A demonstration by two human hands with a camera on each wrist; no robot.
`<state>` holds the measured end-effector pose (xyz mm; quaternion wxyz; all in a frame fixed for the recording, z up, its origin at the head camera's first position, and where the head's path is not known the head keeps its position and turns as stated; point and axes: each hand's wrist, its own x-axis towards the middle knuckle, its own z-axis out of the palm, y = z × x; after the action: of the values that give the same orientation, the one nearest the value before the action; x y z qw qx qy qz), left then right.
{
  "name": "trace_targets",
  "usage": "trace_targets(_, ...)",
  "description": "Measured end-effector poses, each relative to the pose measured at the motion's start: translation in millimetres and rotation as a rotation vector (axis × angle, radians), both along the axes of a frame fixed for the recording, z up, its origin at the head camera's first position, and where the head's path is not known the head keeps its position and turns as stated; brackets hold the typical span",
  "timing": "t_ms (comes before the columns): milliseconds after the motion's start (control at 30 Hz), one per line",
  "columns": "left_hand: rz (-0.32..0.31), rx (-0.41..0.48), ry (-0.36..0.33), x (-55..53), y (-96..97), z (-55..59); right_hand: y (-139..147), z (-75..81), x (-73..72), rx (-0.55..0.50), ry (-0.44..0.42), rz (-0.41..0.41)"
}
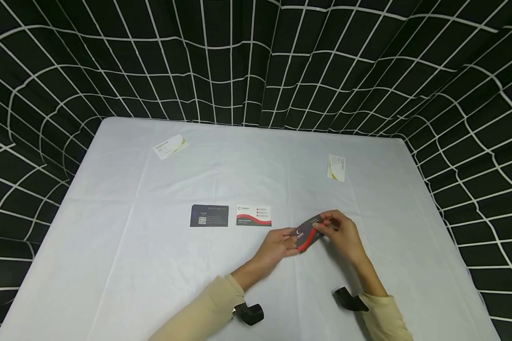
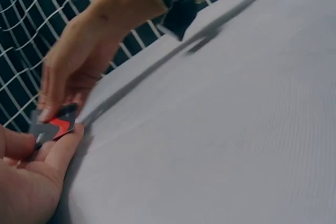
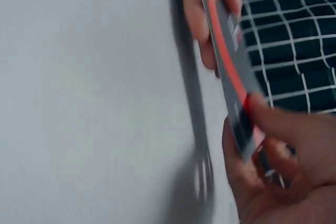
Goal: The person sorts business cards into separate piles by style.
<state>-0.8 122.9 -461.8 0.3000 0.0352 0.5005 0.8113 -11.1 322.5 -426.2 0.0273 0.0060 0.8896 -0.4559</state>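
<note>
Both hands hold dark grey business cards [image 1: 306,234] with a red wavy stripe, above the white table. My left hand [image 1: 276,246] grips their left end, thumb on top and fingers beneath, as the left wrist view also shows. At the upper right end, my right hand [image 1: 342,237] pinches with thumb and fingers; in the right wrist view its thumb lies on the printed face of the cards [image 3: 229,59]. Another dark edge shows under that thumb, partly hidden by the fingers. How many cards are held I cannot tell.
On the white tablecloth [image 1: 153,265], left of the hands, lie a dark card with a QR code [image 1: 209,216] and a white card with a red wave [image 1: 253,215]. Farther back are two white-and-gold cards, one left [image 1: 170,147], one right [image 1: 336,168]. Black grid-patterned cloth [image 1: 239,61] surrounds the table.
</note>
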Motion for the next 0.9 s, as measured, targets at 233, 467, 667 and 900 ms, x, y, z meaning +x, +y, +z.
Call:
trace_targets(233,0.096,-0.062,0.06,-7.5,-31.9,4.7,-27,0.4,-4.9,-0.244,-0.197,-0.081)
trace_targets(467,0.143,-0.214,0.131,-19.8,-65.4,5.8,-53,-0.9,-13.7,-0.251,-0.239,-0.041)
trace_targets(667,0.228,-0.392,0.218,-32.6,-89.1,12.5,-76,-5.1,-21.3,-0.251,-0.285,-0.074)
trace_targets(900,0.294,-0.665,0.341,-42.9,-107.3,26.1,-96,-5.9,-31.0,-0.058,-0.235,-0.056)
